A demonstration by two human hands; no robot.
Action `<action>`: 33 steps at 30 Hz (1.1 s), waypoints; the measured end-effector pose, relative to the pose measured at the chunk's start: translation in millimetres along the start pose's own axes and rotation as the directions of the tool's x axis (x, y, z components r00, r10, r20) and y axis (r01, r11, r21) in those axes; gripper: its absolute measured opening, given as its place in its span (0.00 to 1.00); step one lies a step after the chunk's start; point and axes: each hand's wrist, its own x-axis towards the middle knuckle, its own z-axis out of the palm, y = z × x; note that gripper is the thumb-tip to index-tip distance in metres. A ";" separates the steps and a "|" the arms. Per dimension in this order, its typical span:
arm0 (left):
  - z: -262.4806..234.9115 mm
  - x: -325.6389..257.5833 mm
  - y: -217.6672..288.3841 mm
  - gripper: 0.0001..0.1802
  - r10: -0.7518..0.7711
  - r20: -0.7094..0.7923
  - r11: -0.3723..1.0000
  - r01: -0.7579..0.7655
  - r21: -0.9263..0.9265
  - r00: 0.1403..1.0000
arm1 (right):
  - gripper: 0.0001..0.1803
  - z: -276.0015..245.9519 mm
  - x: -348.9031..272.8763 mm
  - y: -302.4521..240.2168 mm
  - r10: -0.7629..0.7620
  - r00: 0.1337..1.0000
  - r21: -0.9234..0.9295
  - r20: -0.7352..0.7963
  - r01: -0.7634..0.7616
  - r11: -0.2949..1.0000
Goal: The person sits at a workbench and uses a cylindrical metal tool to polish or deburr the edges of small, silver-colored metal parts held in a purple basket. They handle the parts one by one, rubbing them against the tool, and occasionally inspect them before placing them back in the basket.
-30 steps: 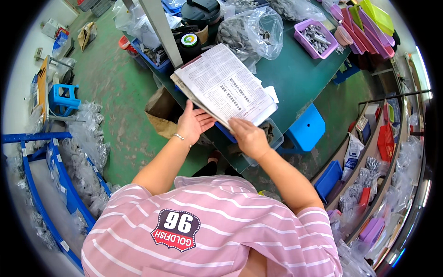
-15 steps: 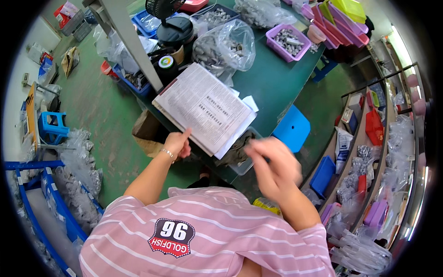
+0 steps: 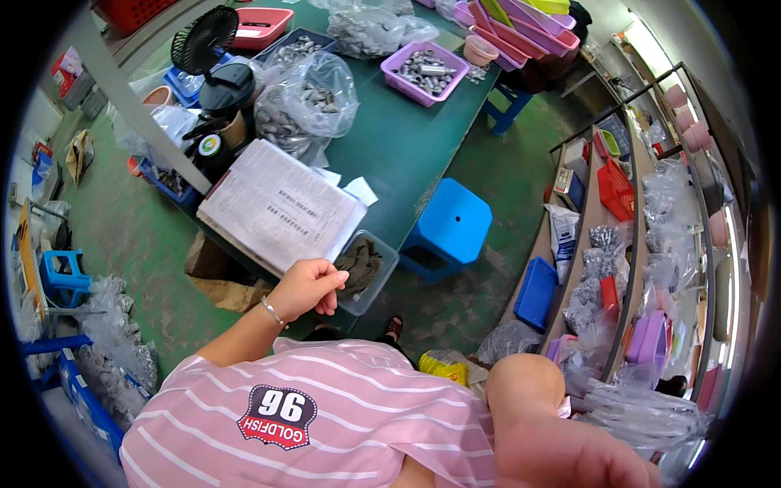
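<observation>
My left hand hovers by the front corner of a stack of printed paper sheets. Its fingers are curled and the thumb lies against the forefinger; anything between them is hidden. Just right of it is a clear plastic tub with crumpled dark grey-brown cloth-like stuff inside. Low at the right, my right hand is close to the camera, smeared and partly cut off by the lower edge, so its fingers cannot be made out.
On the green table are a bag of metal parts, a purple basket of metal parts and a black fan. A blue stool stands to the right. Shelves with bags and trays line the right side.
My right hand has swung from beside the tub down to the lower right. My left hand has come off the paper's edge toward the tub. The view has shifted right.
</observation>
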 end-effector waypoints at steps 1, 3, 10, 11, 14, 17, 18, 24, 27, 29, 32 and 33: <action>9.9 4.3 2.1 0.13 0.014 0.008 1.000 -0.014 0.007 1.000 | 0.18 -14.4 -3.3 -2.1 -0.063 0.997 -0.052 0.035 0.065 0.997; 29.1 15.1 -0.7 0.12 -0.017 0.007 1.000 0.017 0.002 1.000 | 0.15 -50.3 8.7 -7.9 0.048 0.967 0.302 0.250 -0.125 0.945; 144.1 71.7 -6.3 0.10 -0.145 0.034 0.989 0.143 0.036 0.989 | 0.19 -174.7 29.8 -25.7 -0.175 0.516 0.524 0.839 -0.852 0.001; 162.5 79.3 -5.6 0.10 -0.139 0.037 0.990 0.138 0.014 0.990 | 0.20 -195.5 25.6 -34.0 -0.143 0.450 0.444 0.882 -0.893 -0.070; 226.9 107.0 9.4 0.10 -0.177 0.135 0.984 0.175 0.026 0.975 | 0.26 -252.4 30.8 -89.2 0.191 0.057 0.129 0.980 -0.911 -0.391; 268.7 131.3 15.9 0.09 -0.171 0.177 0.978 0.146 0.147 0.969 | 0.27 -284.9 47.2 -91.8 0.515 0.067 0.294 0.855 -0.880 -0.373; 278.4 137.0 18.0 0.09 -0.164 0.180 0.982 0.143 0.127 0.970 | 0.26 -298.3 53.2 -92.1 0.570 0.091 0.307 0.817 -0.905 -0.296; 317.0 178.3 34.2 0.09 -0.170 0.212 0.979 0.139 0.150 0.962 | 0.20 -365.6 64.8 -103.1 0.568 0.273 0.219 0.776 -0.962 0.164; 325.0 193.8 43.5 0.09 -0.188 0.195 0.971 0.152 0.184 0.963 | 0.18 -383.1 66.1 -98.9 0.493 0.340 0.149 0.801 -0.910 0.386; 325.9 206.9 46.5 0.08 -0.161 0.203 0.977 0.128 0.169 0.966 | 0.16 -392.2 66.9 -93.2 0.462 0.357 0.095 0.812 -0.861 0.500; 327.7 224.6 51.2 0.08 -0.167 0.225 0.978 0.132 0.162 0.960 | 0.15 -405.1 69.5 -85.4 0.441 0.354 -0.001 0.825 -0.780 0.626; 325.8 229.7 52.9 0.08 -0.167 0.226 0.979 0.134 0.153 0.960 | 0.15 -408.8 68.3 -79.8 0.422 0.353 -0.019 0.835 -0.748 0.663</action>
